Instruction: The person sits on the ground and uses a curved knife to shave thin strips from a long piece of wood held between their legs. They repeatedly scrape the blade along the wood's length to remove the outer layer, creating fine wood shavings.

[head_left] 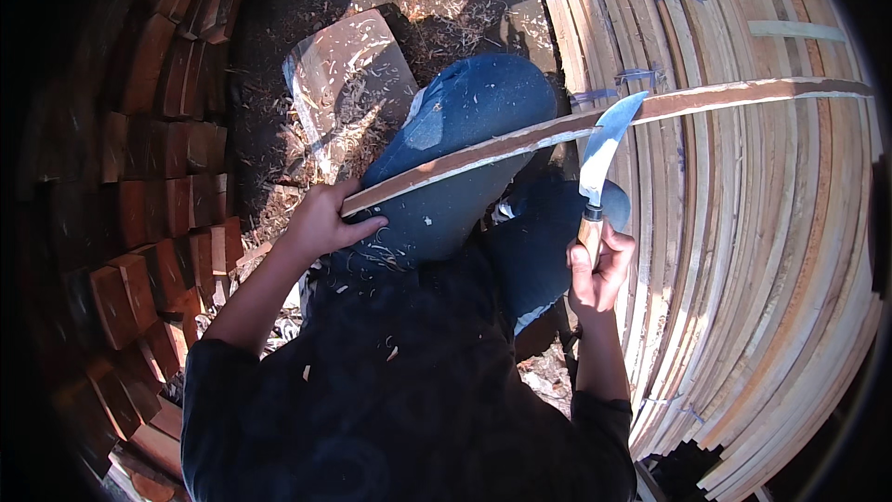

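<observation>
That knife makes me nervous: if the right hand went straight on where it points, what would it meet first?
Probably the long wooden strip; the right hand holds a curved knife whose blade overlaps it in view, but depth is unclear.

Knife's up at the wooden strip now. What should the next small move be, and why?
I'd probably settle the knife's edge against the wooden strip for one light shaving pass. The blade already crosses it in view, the right grip has the handle, the left grip steadies the near end, well away from the blade, and curled shavings suggest paring.
</observation>
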The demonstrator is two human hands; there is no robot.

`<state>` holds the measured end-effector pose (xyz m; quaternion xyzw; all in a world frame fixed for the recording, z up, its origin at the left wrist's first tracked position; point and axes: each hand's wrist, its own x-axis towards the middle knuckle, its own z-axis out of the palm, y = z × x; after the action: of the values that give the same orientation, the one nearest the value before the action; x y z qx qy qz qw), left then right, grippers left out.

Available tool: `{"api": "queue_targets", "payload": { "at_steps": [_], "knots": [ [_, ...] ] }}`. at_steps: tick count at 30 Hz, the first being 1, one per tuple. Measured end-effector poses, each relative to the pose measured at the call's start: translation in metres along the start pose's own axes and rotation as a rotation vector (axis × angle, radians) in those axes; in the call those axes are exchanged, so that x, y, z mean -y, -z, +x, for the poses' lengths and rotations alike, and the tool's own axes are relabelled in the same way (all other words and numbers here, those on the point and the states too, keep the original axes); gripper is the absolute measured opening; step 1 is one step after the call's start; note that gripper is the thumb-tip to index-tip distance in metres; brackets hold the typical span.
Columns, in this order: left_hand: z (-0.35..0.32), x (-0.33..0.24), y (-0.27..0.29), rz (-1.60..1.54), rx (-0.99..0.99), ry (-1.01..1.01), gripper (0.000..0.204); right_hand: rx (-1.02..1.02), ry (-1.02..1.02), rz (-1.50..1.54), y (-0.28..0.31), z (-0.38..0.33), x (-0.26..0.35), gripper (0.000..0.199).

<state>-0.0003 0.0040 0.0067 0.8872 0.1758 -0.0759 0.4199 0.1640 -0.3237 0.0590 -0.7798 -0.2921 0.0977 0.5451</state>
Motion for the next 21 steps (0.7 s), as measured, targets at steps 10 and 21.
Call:
{"api": "queue_targets", "payload": {
  "at_steps": [10, 21],
  "knots": [
    [0.004, -0.003, 0.007, -0.03, 0.083, 0.049, 0.05, -0.29, 0.02, 0.526, 0.011, 0.022, 0.01, 0.033],
    [0.008, 0.002, 0.003, -0.085, 0.081, 0.082, 0.049, -0.034, 0.011, 0.131, 0.003, 0.031, 0.017, 0.033]
  ]
}}
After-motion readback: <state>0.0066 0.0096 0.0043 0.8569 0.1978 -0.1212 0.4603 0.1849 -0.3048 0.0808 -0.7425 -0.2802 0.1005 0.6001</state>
